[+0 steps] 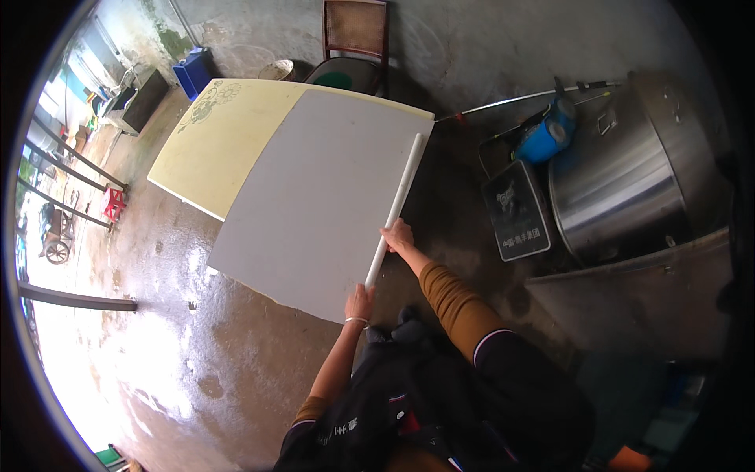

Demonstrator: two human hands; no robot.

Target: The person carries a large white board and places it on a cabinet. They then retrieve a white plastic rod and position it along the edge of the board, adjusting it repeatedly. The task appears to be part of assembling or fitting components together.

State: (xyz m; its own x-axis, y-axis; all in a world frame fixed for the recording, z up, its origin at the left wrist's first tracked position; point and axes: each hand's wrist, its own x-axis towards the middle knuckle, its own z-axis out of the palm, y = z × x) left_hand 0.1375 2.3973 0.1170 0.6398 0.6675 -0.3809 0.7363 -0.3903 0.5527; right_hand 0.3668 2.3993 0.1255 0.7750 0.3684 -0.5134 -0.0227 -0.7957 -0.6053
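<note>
A long white tube (403, 181) lies slantwise along the right edge of a large grey sheet (307, 181). I cannot tell whether it is a separate pipe or a tightly rolled roll of sheet. My left hand (359, 303) is closed round its near end. Farther up, near the tube's middle, my right hand (399, 236) grips it from the right side. The sheet covers most of a pale yellow tabletop (236, 126) with a flower pattern in its far left corner. Most of my fingers' undersides are hidden.
A chair (355, 35) and a blue box (193, 72) stand by the far wall. To the right are a big metal drum (617, 173), a black panel (517, 211), a blue bottle-like thing (546, 135) and a thin pole (527, 101). A red stool (114, 203) stands on the wet floor at left.
</note>
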